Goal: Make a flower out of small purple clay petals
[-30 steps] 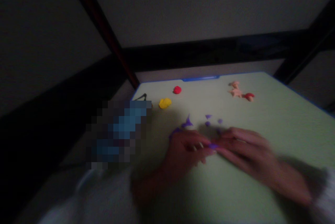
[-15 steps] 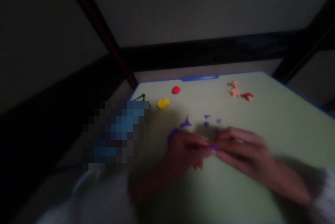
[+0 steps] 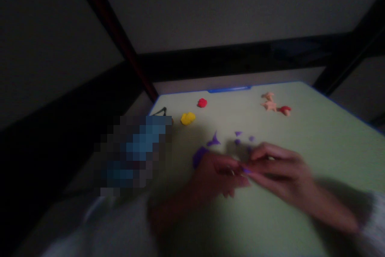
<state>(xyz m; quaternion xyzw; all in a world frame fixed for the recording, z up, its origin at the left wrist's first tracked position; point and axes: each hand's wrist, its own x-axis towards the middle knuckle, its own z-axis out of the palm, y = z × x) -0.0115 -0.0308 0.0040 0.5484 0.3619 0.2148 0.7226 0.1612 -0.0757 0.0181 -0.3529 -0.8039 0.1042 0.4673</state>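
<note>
A small bit of purple modelling clay (image 3: 246, 170) is pinched between the thumb and forefinger of my right hand (image 3: 284, 173). From the other side my left hand (image 3: 215, 175) meets it, its fingers curled and its forefinger tip at the clay. The left thumb sits a little lower; blur hides its exact contact. Behind my left hand lies a larger purple clay lump (image 3: 199, 157), partly covered by it. Beyond the hands are a pointed purple clay piece (image 3: 214, 140) and several small purple bits (image 3: 238, 141) on the pale board (image 3: 315, 144).
A yellow clay lump (image 3: 188, 118) and a red clay lump (image 3: 202, 103) lie at the back left. At the back right are pinkish clay shapes (image 3: 270, 106) and a red-and-pink piece (image 3: 285, 110). A blurred-out blue object (image 3: 146, 140) is at the left edge. The room is dim.
My left thumb has dropped slightly away from its forefinger, and my right hand's knuckles have risen a little. The pieces on the board have not moved.
</note>
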